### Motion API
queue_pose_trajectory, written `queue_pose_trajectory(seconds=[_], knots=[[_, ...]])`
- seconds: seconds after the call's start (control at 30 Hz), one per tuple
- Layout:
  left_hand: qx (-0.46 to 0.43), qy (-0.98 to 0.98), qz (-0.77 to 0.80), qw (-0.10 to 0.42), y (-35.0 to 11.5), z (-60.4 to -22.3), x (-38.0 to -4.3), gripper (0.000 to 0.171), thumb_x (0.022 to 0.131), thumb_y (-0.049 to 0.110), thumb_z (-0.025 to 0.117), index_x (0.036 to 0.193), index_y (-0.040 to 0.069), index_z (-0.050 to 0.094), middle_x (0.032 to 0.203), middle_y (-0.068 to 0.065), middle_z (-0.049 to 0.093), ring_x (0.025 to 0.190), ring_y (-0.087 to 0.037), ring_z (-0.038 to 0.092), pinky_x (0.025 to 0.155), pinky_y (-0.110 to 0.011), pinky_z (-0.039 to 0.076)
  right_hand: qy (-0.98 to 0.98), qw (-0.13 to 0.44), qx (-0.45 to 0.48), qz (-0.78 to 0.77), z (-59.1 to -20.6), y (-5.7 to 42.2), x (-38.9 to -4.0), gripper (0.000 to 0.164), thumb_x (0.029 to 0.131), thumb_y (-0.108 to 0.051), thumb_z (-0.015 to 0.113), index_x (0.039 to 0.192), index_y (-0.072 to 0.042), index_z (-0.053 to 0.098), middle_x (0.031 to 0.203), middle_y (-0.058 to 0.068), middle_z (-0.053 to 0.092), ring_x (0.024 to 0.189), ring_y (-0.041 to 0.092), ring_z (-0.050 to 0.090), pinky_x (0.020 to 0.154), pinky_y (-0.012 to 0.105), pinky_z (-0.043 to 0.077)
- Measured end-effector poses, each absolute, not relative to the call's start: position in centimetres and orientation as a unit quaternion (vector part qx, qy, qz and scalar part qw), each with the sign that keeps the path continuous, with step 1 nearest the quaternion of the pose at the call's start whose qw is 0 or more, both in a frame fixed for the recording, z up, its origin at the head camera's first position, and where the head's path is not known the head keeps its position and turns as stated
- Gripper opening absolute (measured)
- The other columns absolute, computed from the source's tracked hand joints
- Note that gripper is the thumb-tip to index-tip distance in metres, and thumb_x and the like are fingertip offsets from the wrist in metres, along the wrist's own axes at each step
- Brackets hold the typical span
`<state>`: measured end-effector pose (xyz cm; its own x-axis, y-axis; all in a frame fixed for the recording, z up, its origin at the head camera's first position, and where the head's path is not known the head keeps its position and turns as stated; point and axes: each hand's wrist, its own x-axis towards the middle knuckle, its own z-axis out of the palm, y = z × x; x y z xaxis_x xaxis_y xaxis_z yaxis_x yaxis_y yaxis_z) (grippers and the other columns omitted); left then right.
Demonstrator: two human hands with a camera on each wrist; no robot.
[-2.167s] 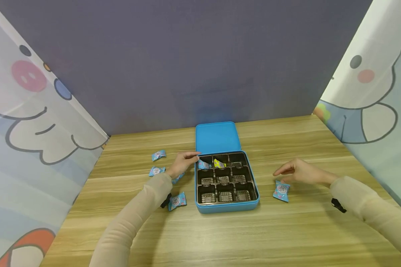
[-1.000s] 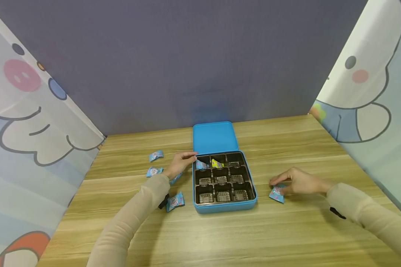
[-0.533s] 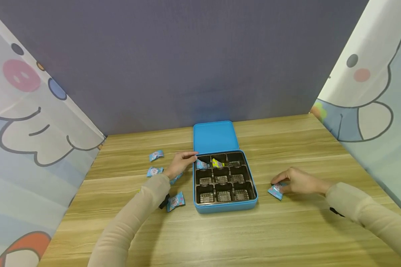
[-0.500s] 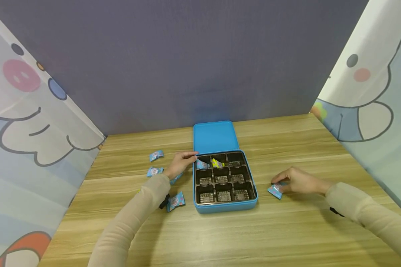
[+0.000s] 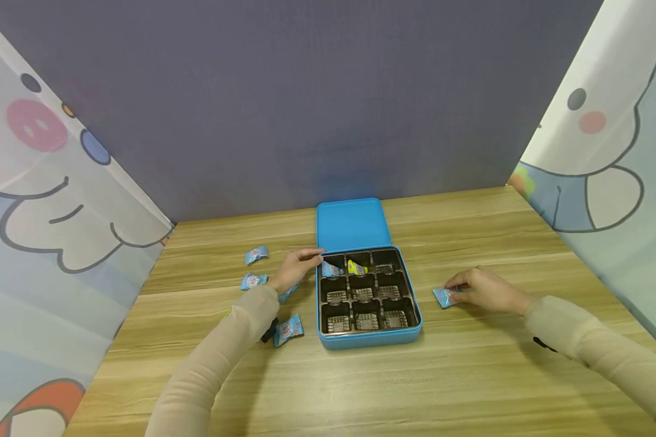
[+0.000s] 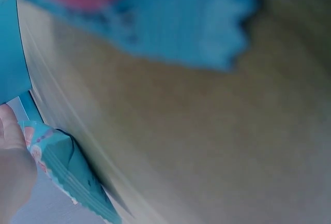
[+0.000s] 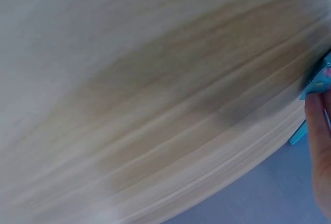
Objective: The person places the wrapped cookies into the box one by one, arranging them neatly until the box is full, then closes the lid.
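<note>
My right hand (image 5: 483, 289) pinches a blue wrapped candy (image 5: 444, 297) between thumb and fingers, to the right of the box. The same candy (image 7: 319, 83) shows at the edge of the right wrist view. With its fingers extended, my left hand (image 5: 294, 269) touches the back left corner of the blue box (image 5: 369, 341). Inside the box is a dark tray (image 5: 363, 282) split into several compartments. A blue candy (image 5: 331, 269) sits in its back left compartment, and a yellow candy (image 5: 356, 267) in the back middle one.
Left of the box lie blue candies, one at the back (image 5: 257, 254), another (image 5: 253, 281) in front of it, and one (image 5: 288, 331) near the box's front. Another (image 5: 287, 293) is partly behind my left wrist. The box's lid (image 5: 353, 224) lies back toward the grey wall (image 5: 328, 109).
My right hand has come down onto the blue candy, taken hold of it and shifted it slightly left and back. My left hand stays at the box corner.
</note>
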<state>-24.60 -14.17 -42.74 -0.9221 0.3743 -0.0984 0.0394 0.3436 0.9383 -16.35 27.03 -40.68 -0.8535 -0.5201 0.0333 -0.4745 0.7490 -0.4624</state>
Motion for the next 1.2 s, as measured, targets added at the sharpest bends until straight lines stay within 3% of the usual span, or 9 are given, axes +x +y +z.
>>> queue_pose_trajectory(seconds=[0.3, 0.6, 1.07, 1.2], knots=[[0.130, 0.806, 0.558, 0.149, -14.1, -42.7, -24.5, 0.039, 0.093, 0.026, 0.054, 0.129, 0.011, 0.054, 0.136, -0.005, 0.048, 0.125, -0.026, 0.044, 0.103, -0.043, 0.039, 0.934, 0.017, -0.285, -0.213, -40.7, 26.6, -16.3, 0.020, 0.078, -0.016, 0.072, 0.092, -0.003, 0.071, 0.090, 0.009, 0.070, 0.082, 0.023, 0.067, 0.068, 0.034, 0.055], [0.145, 0.802, 0.559, 0.153, -14.1, -42.4, -24.5, 0.041, 0.094, 0.026, 0.052, 0.131, 0.007, 0.051, 0.140, -0.011, 0.043, 0.127, -0.031, 0.041, 0.106, -0.046, 0.035, 0.935, 0.039, -0.278, -0.214, -40.1, 26.7, -16.7, 0.027, 0.081, -0.019, 0.069, 0.101, -0.001, 0.068, 0.100, 0.011, 0.069, 0.090, 0.027, 0.066, 0.074, 0.038, 0.055], [0.139, 0.809, 0.552, 0.144, -14.2, -42.8, -24.7, 0.038, 0.094, 0.027, 0.053, 0.129, 0.011, 0.054, 0.138, -0.007, 0.045, 0.126, -0.027, 0.043, 0.104, -0.044, 0.037, 0.929, 0.055, -0.307, -0.197, -40.4, 25.9, -17.1, 0.039, 0.070, -0.017, 0.079, 0.104, -0.002, 0.067, 0.103, 0.010, 0.066, 0.091, 0.023, 0.062, 0.076, 0.038, 0.052], [0.145, 0.808, 0.553, 0.142, -14.2, -42.8, -24.6, 0.038, 0.094, 0.026, 0.053, 0.129, 0.011, 0.054, 0.139, -0.008, 0.045, 0.126, -0.028, 0.043, 0.104, -0.045, 0.038, 0.932, 0.061, -0.299, -0.197, -40.6, 26.0, -17.1, 0.039, 0.069, -0.014, 0.079, 0.104, -0.002, 0.067, 0.102, 0.010, 0.066, 0.087, 0.019, 0.061, 0.073, 0.033, 0.052]])
